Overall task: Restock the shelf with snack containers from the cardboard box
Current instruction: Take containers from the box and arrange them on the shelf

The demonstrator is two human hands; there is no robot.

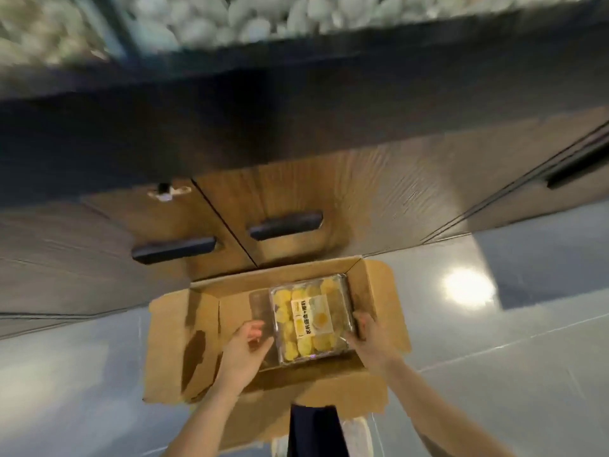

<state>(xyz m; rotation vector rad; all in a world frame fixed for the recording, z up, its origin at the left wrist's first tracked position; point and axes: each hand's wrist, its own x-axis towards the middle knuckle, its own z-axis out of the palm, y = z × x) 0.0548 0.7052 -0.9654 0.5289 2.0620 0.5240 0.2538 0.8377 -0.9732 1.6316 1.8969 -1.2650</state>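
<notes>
An open cardboard box (204,324) stands on the floor below me, flaps spread. Inside it on the right lies a clear plastic snack container (309,318) of yellow pieces with a white label. My right hand (365,338) grips the container's right side, fingers curled over its edge. My left hand (247,344) reaches into the box at the container's left side, fingers loosely bent, touching or nearly touching its edge. The box's left half shows bare cardboard.
Wooden cabinet doors (283,199) with dark handles rise just behind the box. Above them, blurred shelf bins (230,18) hold pale wrapped snacks. Glossy grey floor tiles (494,357) surround the box. My dark trouser leg and white shoe (357,433) stand at the box's near flap.
</notes>
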